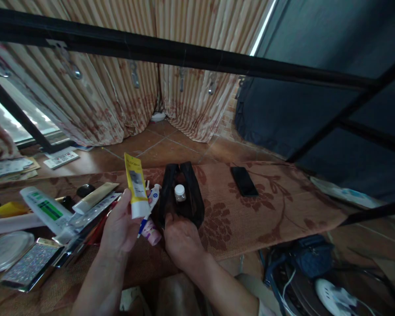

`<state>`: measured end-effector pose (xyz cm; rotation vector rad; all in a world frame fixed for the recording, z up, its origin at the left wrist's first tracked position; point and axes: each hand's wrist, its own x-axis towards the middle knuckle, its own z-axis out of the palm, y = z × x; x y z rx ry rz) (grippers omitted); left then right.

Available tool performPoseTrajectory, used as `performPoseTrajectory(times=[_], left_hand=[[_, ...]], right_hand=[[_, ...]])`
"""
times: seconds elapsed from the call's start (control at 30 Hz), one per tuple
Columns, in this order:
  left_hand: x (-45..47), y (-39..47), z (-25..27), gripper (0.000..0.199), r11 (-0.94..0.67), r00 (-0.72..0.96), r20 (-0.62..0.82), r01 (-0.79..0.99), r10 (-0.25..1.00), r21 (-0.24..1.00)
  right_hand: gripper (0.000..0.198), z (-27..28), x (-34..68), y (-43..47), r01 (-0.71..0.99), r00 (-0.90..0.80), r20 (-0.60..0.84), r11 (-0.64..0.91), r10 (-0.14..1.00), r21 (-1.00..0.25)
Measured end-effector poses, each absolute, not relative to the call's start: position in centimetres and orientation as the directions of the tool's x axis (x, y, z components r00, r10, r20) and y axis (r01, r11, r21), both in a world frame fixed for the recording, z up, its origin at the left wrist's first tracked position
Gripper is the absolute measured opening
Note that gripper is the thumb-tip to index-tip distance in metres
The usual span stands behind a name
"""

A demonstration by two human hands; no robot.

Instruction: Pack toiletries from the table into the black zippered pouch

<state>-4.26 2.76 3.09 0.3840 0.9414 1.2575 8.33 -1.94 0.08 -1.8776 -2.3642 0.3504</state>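
My left hand (120,224) is closed around a yellow squeeze tube (134,177) with a white cap, held cap down above the cloth. The fingers of my right hand (182,241) are bent over the near edge of an open black pouch (196,202) and grip it; the fingertips are partly hidden. Inside the pouch stands a small clear bottle (180,193) with a white lid. Between my hands and the pouch lie a pink-and-purple tube (152,233) and a white tube (155,195) with a blue mark.
Several cosmetics crowd the left side, among them a white-and-green tube (46,210), a beige tube (95,197), a glittery case (31,265) and a round container (8,250). A black phone (244,181) lies on the patterned cloth (283,206). A dark metal bar (184,57) crosses above.
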Motion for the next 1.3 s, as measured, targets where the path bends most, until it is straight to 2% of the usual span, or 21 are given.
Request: performPoseTrajectory(times=[0.1,0.27,0.4,0.47,0.7,0.93,1.07,1.3], left_hand=[[-4.1,2.7,2.9,0.029,0.262,0.000,-0.319,-0.571,0.948,0.778],[-4.2,2.9,1.9,0.010,0.220,-0.072,-0.308,-0.550,0.949,0.806],[-4.3,3.0,1.4,0.036,0.168,-0.136,-0.272,-0.511,0.953,0.843],[-4.4,3.0,1.2,0.040,0.173,-0.138,-0.274,-0.496,0.952,0.851],[-5.0,2.9,0.2,0.028,0.144,-0.223,-0.279,-0.480,0.934,0.866],[-5.4,2.6,-0.7,0.028,0.196,-0.197,-0.331,-0.499,0.923,0.844],[-5.4,2.6,-0.8,0.022,0.198,-0.173,-0.330,-0.521,0.928,0.830],[-5.4,2.6,-0.9,0.022,0.204,-0.093,-0.293,-0.522,0.951,0.828]], right_hand=[[0.018,0.1,8.4,-2.0,0.944,-0.234,-0.056,0.213,0.971,-0.253],[0.020,0.1,8.3,-1.9,0.944,-0.242,-0.071,0.218,0.968,-0.248],[0.021,0.3,8.4,-1.8,0.945,-0.247,-0.101,0.216,0.964,-0.247],[0.022,0.3,8.4,-1.8,0.945,-0.242,-0.107,0.209,0.965,-0.251],[0.024,0.0,8.4,-1.8,0.939,-0.233,-0.074,0.205,0.970,-0.275],[0.023,0.0,8.3,-1.7,0.946,-0.226,-0.121,0.188,0.967,-0.265],[0.021,-0.1,8.4,-1.7,0.943,-0.228,-0.106,0.193,0.968,-0.270],[0.019,0.1,8.4,-1.8,0.941,-0.226,-0.097,0.191,0.969,-0.278]])
